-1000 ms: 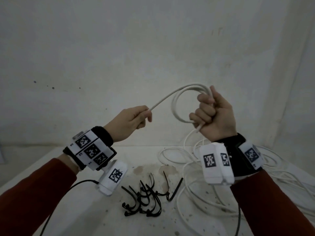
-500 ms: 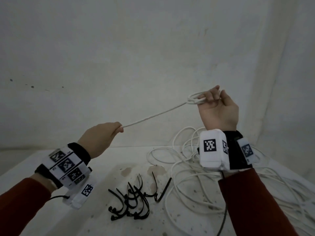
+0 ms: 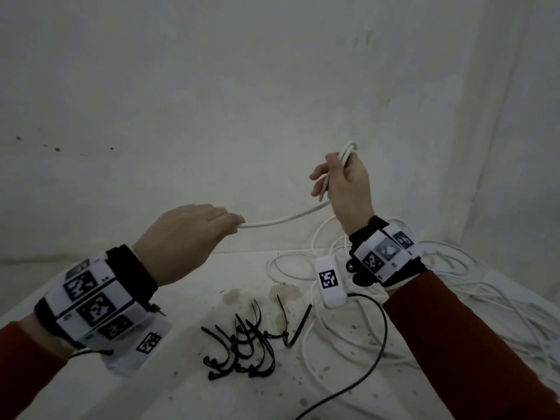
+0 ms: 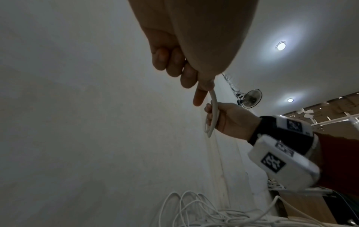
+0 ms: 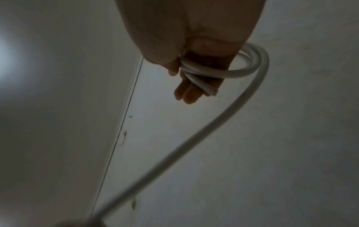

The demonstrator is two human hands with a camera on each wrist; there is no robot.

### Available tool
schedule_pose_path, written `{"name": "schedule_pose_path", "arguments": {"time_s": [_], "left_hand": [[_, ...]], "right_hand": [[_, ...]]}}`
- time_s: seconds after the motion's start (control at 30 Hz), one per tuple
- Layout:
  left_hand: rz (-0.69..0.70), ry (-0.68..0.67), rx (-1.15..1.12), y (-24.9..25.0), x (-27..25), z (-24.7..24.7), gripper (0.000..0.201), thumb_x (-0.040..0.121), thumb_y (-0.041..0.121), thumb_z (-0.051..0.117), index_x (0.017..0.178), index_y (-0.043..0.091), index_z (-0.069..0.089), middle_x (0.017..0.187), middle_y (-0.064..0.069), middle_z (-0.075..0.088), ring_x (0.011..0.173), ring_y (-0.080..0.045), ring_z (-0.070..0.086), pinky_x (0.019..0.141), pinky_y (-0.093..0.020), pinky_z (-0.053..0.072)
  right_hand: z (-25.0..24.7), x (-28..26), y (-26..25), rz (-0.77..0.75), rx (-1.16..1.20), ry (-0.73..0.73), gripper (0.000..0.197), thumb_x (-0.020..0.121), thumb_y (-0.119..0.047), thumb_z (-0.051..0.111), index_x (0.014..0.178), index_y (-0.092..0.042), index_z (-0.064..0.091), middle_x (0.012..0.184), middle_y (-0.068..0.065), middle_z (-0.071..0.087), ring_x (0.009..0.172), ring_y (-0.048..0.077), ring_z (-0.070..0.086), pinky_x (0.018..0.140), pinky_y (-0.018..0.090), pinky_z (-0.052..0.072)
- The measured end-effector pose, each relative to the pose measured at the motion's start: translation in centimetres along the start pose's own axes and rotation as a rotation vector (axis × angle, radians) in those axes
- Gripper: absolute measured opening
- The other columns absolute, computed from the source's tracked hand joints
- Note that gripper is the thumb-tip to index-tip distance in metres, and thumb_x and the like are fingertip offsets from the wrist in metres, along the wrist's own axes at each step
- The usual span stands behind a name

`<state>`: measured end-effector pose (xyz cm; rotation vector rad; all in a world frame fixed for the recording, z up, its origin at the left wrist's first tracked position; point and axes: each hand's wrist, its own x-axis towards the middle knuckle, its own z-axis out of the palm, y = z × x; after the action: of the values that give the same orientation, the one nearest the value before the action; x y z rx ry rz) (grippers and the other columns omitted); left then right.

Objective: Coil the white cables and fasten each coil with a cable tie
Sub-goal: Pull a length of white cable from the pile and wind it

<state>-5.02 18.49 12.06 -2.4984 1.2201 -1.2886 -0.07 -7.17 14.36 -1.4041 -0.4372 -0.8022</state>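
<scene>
- Right hand (image 3: 345, 189) grips a small coil (image 3: 348, 153); left hand (image 3: 188, 237) pinches the cable (image 3: 285, 219).
- Cable runs slack between the hands, rising toward the right.
- Ties (image 3: 242, 350) lie on the counter (image 3: 181, 389) below both hands, nearer the left.

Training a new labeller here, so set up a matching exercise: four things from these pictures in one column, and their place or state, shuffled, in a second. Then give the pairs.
Things:
1. left hand
2. right hand
3. black cable ties
4. loose white cables

States:
A. lying in a small heap on the table, untouched
B. holds a small coil of white cable raised above the table
C. pinches the straight run of cable leading to the coil
D. sprawled in tangled loops on the table

Pairs: 1-C, 2-B, 3-A, 4-D
</scene>
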Motion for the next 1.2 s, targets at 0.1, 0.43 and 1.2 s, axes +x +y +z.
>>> {"name": "schedule_pose_path", "arguments": {"time_s": [0.1,0.43,1.2], "left_hand": [[0.004,-0.003,-0.007,-0.3,0.3,-0.5,0.051,0.101,0.039,0.017,0.098,0.014,0.062,0.072,0.001,0.06,0.056,-0.023,0.054,0.052,-0.024,0.032],[0.043,0.038,-0.034,0.1,1.3,-1.6,0.044,0.101,0.036,0.027,0.096,0.012,0.064,0.073,-0.001,0.06,0.058,-0.025,0.052,0.059,-0.027,0.03],[-0.597,0.164,-1.248,5.3,5.2,3.3,0.025,0.094,0.014,0.039,0.094,0.017,0.064,0.089,0.005,0.066,0.088,-0.008,0.058,0.083,-0.024,0.04]], "right_hand": [[0.3,-1.0,0.7,-0.069,-0.289,-0.118,0.014,0.101,-0.015,0.041,0.088,-0.016,0.041,0.067,0.001,0.065,0.042,0.014,0.048,0.045,0.025,0.041],[1.3,-3.9,0.9,-0.244,-0.837,-0.618,0.018,0.101,-0.022,0.037,0.094,-0.006,0.041,0.071,0.009,0.052,0.053,0.023,0.043,0.056,0.037,0.03],[0.8,-5.8,-1.7,0.345,0.205,-0.182,0.067,0.102,-0.032,0.036,0.036,-0.019,0.038,0.036,-0.005,0.023,0.034,0.013,0.018,0.044,0.025,0.015]]}}
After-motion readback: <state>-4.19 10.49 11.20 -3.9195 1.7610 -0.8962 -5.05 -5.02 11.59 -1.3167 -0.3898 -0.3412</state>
